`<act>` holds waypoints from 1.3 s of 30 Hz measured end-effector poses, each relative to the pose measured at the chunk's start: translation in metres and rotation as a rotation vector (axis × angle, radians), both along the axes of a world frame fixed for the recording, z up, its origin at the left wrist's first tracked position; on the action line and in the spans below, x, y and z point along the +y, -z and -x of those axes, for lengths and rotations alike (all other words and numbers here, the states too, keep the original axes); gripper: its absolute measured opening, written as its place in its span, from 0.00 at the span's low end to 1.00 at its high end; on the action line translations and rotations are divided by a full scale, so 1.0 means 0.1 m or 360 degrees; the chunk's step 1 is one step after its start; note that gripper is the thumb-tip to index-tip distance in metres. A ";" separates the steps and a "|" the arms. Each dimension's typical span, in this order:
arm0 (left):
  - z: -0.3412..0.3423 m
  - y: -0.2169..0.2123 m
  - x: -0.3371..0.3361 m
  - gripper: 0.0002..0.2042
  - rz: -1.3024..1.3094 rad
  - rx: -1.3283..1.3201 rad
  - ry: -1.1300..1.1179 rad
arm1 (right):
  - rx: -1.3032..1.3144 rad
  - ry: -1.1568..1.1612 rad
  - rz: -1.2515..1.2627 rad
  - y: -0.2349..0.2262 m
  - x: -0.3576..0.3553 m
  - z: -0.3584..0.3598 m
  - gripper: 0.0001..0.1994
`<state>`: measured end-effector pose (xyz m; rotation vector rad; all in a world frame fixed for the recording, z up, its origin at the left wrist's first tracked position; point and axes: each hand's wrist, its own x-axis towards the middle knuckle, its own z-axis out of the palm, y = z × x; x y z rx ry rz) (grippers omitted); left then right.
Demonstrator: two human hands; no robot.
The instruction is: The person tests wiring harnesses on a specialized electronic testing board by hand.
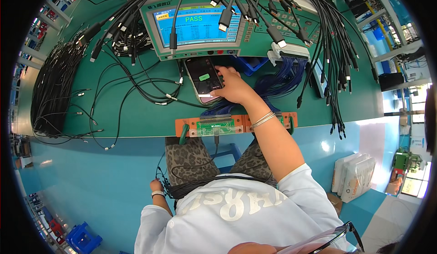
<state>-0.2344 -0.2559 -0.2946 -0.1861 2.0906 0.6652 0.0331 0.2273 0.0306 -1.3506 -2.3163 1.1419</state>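
Note:
My right hand reaches over the green table, its thumb and fingers on a smartphone with a lit screen, gripping it by the right and lower edges. The phone lies in front of a tester whose screen is on. Down beside my left thigh, my left hand is closed at the end of a bundle of black cables lying across my lap; its fingers show only small. A black plug sits in the green circuit board of an orange fixture at the table's front edge.
Black USB cables hang over the tester's top and right side. A thick cable bundle lies at the left, with loose cables nearer the phone. Dark blue wires run from a grey connector. A blue tray sits below the tester.

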 end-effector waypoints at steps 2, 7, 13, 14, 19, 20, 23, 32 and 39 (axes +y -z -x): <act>-0.06 -0.18 0.15 0.09 -0.0152 -0.0004 -0.0209 | 0.0024 -0.0009 -0.0002 -0.01 -0.01 -0.01 0.40; -0.26 -0.63 0.56 0.08 -0.0541 -0.0049 -0.0689 | 0.0030 0.0006 0.0018 0.02 -0.01 0.00 0.39; -0.17 -0.42 0.61 0.06 -0.0478 -0.0057 -0.0614 | 0.0072 -0.0004 -0.0036 0.01 -0.02 0.00 0.39; -0.11 -0.30 0.60 0.06 -0.0478 -0.0128 -0.0570 | 0.0059 -0.0006 -0.0052 0.00 -0.04 0.02 0.39; 0.01 -0.23 0.88 0.05 -0.0994 -0.0281 -0.0976 | 0.0000 -0.0044 -0.0075 -0.05 -0.05 0.03 0.40; 0.01 -0.32 1.01 0.05 -0.1252 -0.0278 -0.1229 | -0.0003 -0.0047 -0.0079 -0.05 -0.04 0.03 0.40; -0.15 -1.11 1.51 0.05 -0.1399 -0.0173 -0.1578 | -0.0097 -0.0083 -0.0073 -0.07 0.01 0.01 0.40; 0.05 -2.09 1.52 0.14 -0.2123 -0.0604 -0.2000 | -0.0085 -0.0076 -0.0054 0.00 0.02 0.01 0.41; 0.10 -2.65 2.09 0.16 -0.2520 -0.0573 -0.1346 | -0.0011 -0.0069 -0.0044 0.04 0.04 0.00 0.42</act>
